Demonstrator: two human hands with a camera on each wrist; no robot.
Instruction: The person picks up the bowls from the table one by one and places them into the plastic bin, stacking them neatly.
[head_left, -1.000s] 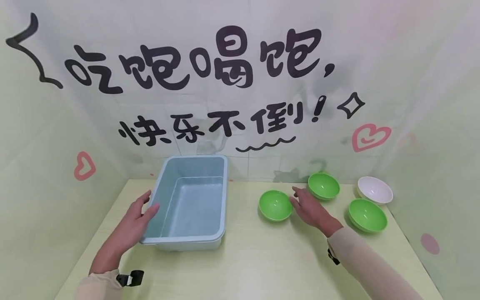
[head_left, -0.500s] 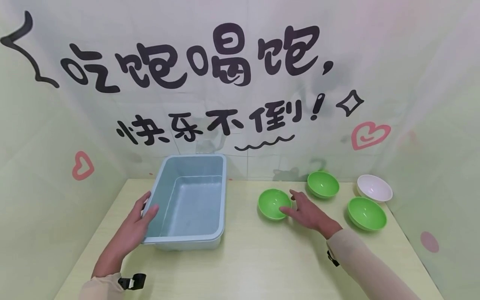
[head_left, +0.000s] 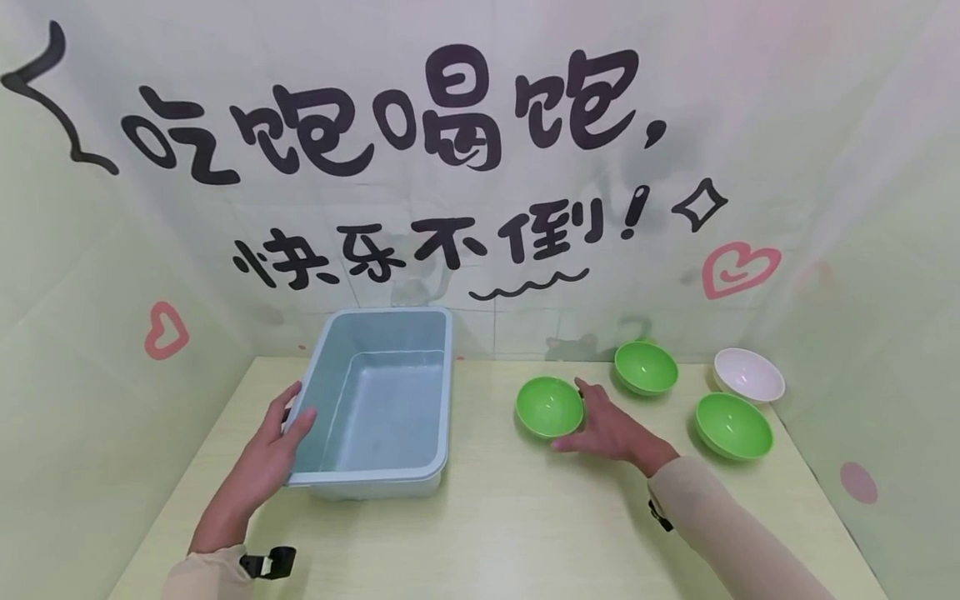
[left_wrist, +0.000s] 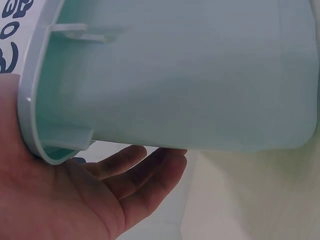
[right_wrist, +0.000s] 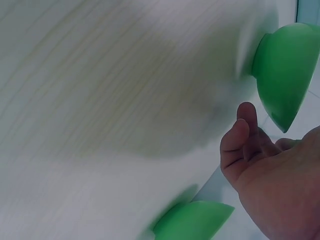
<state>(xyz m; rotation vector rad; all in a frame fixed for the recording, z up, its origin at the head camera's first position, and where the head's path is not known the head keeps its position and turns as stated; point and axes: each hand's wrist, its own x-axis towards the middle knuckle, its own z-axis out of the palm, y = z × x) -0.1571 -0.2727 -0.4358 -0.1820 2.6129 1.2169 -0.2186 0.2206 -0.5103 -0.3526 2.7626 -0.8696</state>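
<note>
A pale blue plastic basin (head_left: 367, 478) stands left of centre in the head view. My left hand (head_left: 258, 462) holds its left rim, thumb over the inside and fingers outside; the left wrist view shows those fingers (left_wrist: 150, 185) against the outer wall. Right of the basin sits a small green bowl (head_left: 549, 407), upright on the table. My right hand (head_left: 611, 425) lies at its right side, thumb toward the near edge and index finger toward the far edge. In the right wrist view the fingers (right_wrist: 235, 135) are bent slightly, with a small gap to the green bowl (right_wrist: 287, 70).
Two more green bowls, one at the back (head_left: 647, 368) and one at the right (head_left: 733, 427), stand beyond my right hand. A white bowl (head_left: 748, 375) sits at the back right corner. A printed wall sheet (head_left: 495, 333) closes off the table's (head_left: 495, 533) far side.
My right hand has shifted slightly left to the bowl, its thumb passing over the bowl and dropping to the near side. The left hand has settled onto the basin's rim.
</note>
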